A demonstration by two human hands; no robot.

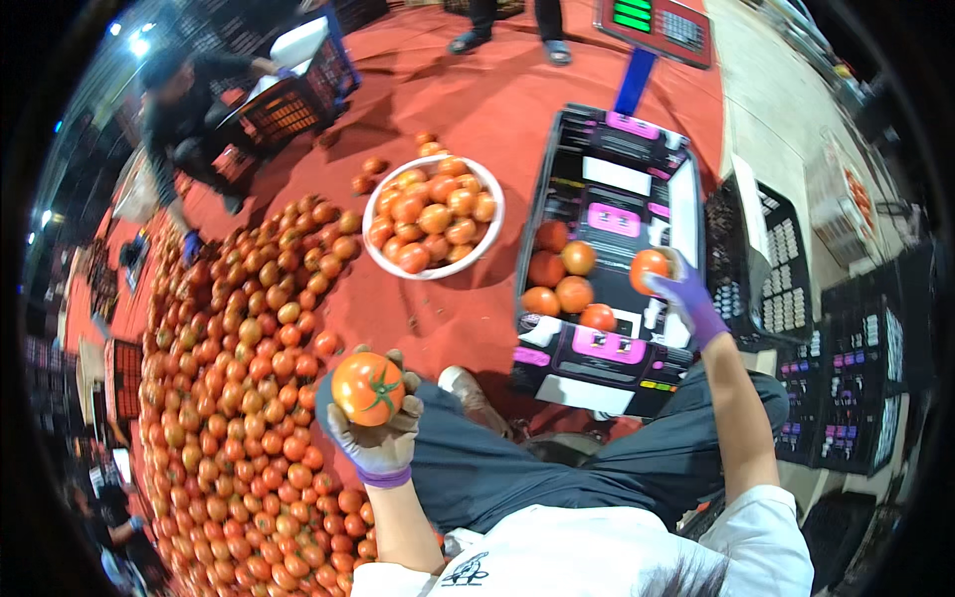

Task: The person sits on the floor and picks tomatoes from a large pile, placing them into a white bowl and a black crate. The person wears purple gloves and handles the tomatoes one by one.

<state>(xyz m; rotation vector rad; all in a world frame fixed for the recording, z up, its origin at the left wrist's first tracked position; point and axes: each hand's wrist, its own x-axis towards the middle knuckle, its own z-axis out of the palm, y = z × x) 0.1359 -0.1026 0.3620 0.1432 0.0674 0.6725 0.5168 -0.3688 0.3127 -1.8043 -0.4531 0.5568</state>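
Gloved in grey and purple, my left hand (pixel 379 440) holds a large tomato (pixel 367 388), its green calyx turned up toward me. My right hand (pixel 683 295), in a purple glove, grips another tomato (pixel 647 270) over the right side of a printed black carton (pixel 619 366). Several tomatoes (pixel 574 293) lie together in the carton's near left part, with the dark bottom showing beside them. The carton appears to stand on a scale; a blue post (pixel 636 82) rises behind it to a red display (pixel 656 26). A big heap of tomatoes (pixel 254 388) spreads to my left.
A white basin (pixel 430 274) full of tomatoes stands ahead on the red ground sheet (pixel 440 328). A person (pixel 175 119) crouches at far left, one gloved hand on the heap, by a crate (pixel 287 112). Black crates (pixel 791 276) and stacked cartons (pixel 839 395) stand to my right.
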